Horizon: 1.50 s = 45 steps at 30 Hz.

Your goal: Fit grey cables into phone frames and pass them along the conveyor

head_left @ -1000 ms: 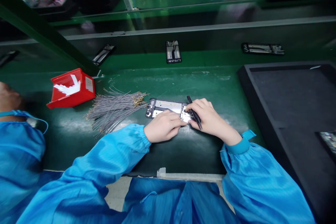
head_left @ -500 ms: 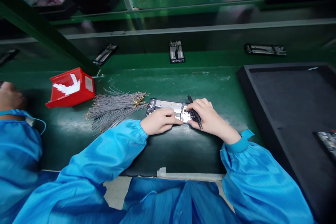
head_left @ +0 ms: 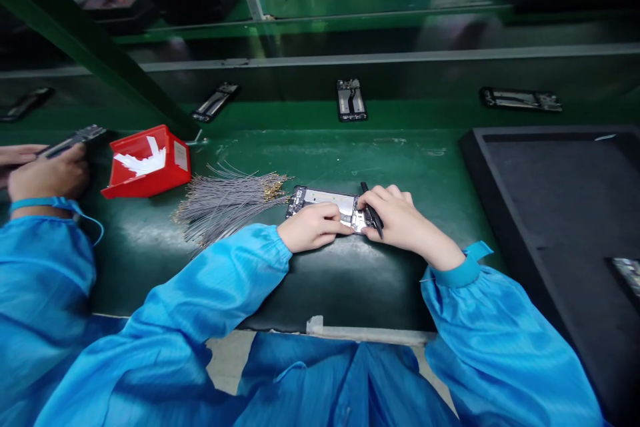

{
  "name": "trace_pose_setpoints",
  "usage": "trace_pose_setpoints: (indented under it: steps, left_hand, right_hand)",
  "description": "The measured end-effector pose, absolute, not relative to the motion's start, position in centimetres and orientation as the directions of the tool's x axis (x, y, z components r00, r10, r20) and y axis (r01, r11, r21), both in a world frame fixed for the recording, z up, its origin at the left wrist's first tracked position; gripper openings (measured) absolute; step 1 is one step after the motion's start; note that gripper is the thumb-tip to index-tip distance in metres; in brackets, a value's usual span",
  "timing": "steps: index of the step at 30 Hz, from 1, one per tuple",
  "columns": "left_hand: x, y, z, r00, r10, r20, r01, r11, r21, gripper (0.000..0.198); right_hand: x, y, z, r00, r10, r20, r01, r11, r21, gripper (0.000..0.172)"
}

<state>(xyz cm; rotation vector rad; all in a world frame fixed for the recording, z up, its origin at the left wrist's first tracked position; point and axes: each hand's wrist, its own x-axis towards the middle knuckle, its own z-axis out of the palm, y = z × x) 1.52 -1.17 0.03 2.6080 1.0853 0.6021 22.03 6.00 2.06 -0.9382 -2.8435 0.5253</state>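
Observation:
A phone frame lies flat on the green bench in front of me. My left hand rests on its near edge, fingers curled and pinched onto it. My right hand covers the frame's right end and grips black tweezers, whose tip points down at the frame. A bundle of thin grey cables with gold ends lies just left of the frame.
A red bin holding white strips stands at the left. A large black tray fills the right side. Three more phone frames lie on the belt behind. A co-worker's hand at the far left holds a phone frame.
My hands stay on the frame with only small shifts. The co-worker's hand at the left has come further into view, holding a phone frame. The view has shifted slightly.

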Motion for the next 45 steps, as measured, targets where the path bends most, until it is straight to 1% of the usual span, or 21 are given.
trace_pose_setpoints:
  steps: [5, 11, 15, 17, 21, 24, 28, 35, 38, 42, 45]
  left_hand:
    - [1.5, -1.2, 0.0, 0.642, 0.713, 0.282, 0.608, -0.698, 0.379, 0.029]
    - [1.6, -1.2, 0.2, 0.658, 0.702, 0.272, 0.606, -0.708, 0.362, 0.027]
    - [1.7, -1.2, 0.3, 0.654, 0.708, 0.266, 0.613, -0.702, 0.362, 0.027]
    - [1.8, -1.3, 0.4, 0.628, 0.728, 0.274, 0.62, -0.682, 0.389, 0.027]
    - [1.9, -1.4, 0.8, 0.56, 0.78, 0.281, 0.601, -0.615, 0.51, 0.023]
    - [2.0, -1.4, 1.1, 0.552, 0.788, 0.273, 0.567, -0.595, 0.571, 0.021]
    - [2.0, -1.3, 1.1, 0.553, 0.786, 0.276, 0.545, -0.592, 0.594, 0.022]
    - [2.0, -1.3, 1.1, 0.553, 0.79, 0.265, 0.552, -0.585, 0.594, 0.021]
    - [2.0, -1.3, 1.1, 0.55, 0.796, 0.254, 0.563, -0.578, 0.591, 0.02]
    - [2.3, -1.4, 0.7, 0.477, 0.843, 0.25, 0.641, -0.528, 0.557, 0.018]
    - [2.6, -1.4, 0.5, 0.416, 0.872, 0.258, 0.699, -0.488, 0.523, 0.015]
  right_hand:
    - [21.4, 6.5, 2.7, -0.83, 0.555, -0.057, 0.545, 0.785, -0.293, 0.03]
    - [21.6, 6.4, 2.6, -0.824, 0.567, -0.023, 0.543, 0.776, -0.321, 0.029]
    - [21.6, 6.2, 2.3, -0.819, 0.574, -0.004, 0.545, 0.776, -0.316, 0.03]
    - [21.6, 6.2, 2.3, -0.817, 0.577, 0.003, 0.548, 0.777, -0.31, 0.031]
    - [21.5, 6.1, 2.2, -0.815, 0.58, 0.016, 0.549, 0.781, -0.298, 0.031]
    - [21.4, 6.0, 2.2, -0.812, 0.583, 0.021, 0.553, 0.781, -0.291, 0.032]
    - [21.3, 6.1, 2.2, -0.806, 0.592, 0.007, 0.566, 0.774, -0.283, 0.033]
    - [20.5, 5.6, 3.3, -0.776, 0.629, -0.05, 0.623, 0.753, -0.212, 0.03]
    - [20.4, 5.6, 3.1, -0.81, 0.587, -0.012, 0.575, 0.788, -0.22, 0.028]
    - [20.7, 6.2, 2.2, -0.871, 0.484, 0.089, 0.438, 0.845, -0.308, 0.029]
    - [20.8, 6.6, 2.0, -0.888, 0.447, 0.106, 0.387, 0.853, -0.351, 0.029]
